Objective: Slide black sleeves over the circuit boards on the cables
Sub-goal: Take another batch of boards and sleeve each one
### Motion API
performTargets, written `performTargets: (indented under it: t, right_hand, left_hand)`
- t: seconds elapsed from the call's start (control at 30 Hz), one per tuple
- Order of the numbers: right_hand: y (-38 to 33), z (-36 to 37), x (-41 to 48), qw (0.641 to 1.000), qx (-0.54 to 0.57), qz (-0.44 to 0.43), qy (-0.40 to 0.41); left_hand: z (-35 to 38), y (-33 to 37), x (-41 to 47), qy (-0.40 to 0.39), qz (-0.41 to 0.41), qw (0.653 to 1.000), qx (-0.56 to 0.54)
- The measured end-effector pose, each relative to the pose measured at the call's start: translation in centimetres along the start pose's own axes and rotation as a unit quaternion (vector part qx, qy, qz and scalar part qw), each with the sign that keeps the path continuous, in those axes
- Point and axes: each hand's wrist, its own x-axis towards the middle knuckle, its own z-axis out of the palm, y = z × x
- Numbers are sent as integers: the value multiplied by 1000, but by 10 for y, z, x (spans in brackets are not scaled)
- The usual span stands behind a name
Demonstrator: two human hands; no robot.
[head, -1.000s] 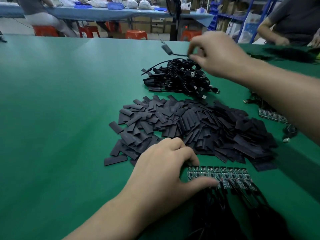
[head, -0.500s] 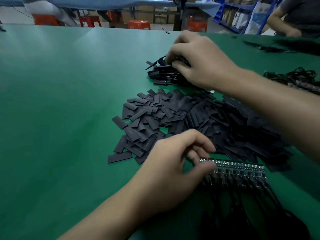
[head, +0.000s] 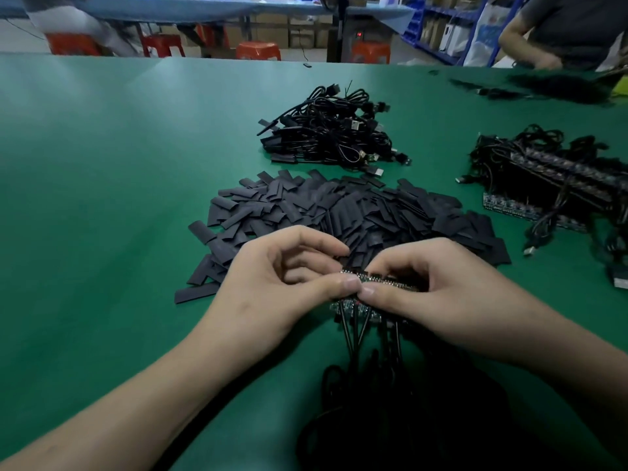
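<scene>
A row of small circuit boards (head: pixel 353 305) joined side by side lies just in front of me, each with a black cable (head: pixel 370 385) running toward my body. My left hand (head: pixel 272 283) and my right hand (head: pixel 441 294) meet over the row, and both pinch the boards between thumb and fingers. Behind my hands spreads a big heap of flat black sleeves (head: pixel 333 215). Farther back sits a pile of sleeved cables (head: pixel 329 134).
The green table (head: pixel 102 198) stretches wide to the left. At the right lies another bundle of cables with circuit boards (head: pixel 550 185). Another person (head: pixel 571 28) works at the far right corner. Orange stools and a blue table stand beyond the far edge.
My right hand came back from the far cable pile and joined the left hand at the boards. The left hand has lifted the board row slightly off the table.
</scene>
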Motion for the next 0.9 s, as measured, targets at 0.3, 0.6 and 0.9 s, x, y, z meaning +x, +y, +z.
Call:
performTargets:
  t: [0.3, 0.6, 0.9]
  right_hand:
    - [6, 4, 0, 997, 51, -46, 19]
    - [12, 4, 2, 983, 165, -80, -11]
    - [14, 2, 4, 974, 208, -87, -25]
  left_hand:
    - [-1, 1, 3, -21, -35, 998, -40]
    - [-1, 1, 5, -58, -39, 994, -88]
    - [2, 0, 6, -62, -54, 990, -119]
